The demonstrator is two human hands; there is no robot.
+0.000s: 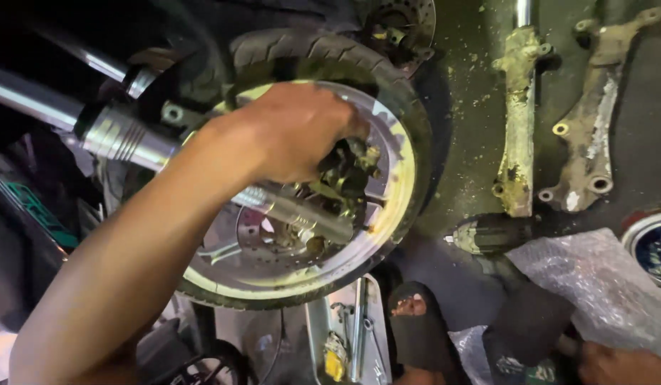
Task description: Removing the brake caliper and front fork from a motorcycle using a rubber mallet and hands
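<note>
A motorcycle front wheel (330, 53) with a black tyre and a silver rim edged in yellow fills the middle. Its drilled brake disc (245, 246) shows behind a chrome fork tube (124, 135) that crosses from the upper left. My left hand (295, 132) reaches in from the lower left and is closed on the grimy dark brake caliper (355, 171) by the rim. My right hand (616, 365) shows only partly at the bottom right edge, next to a black object (530, 321); its fingers are hidden.
On the dark, speckled floor to the right lie a corroded fork leg (516, 128), a worn metal bracket (594, 135), a dark cylindrical part (487, 234) and clear bubble wrap (594, 285). A sandalled foot (416, 321) and a metal tray with tools (348, 335) sit below the wheel.
</note>
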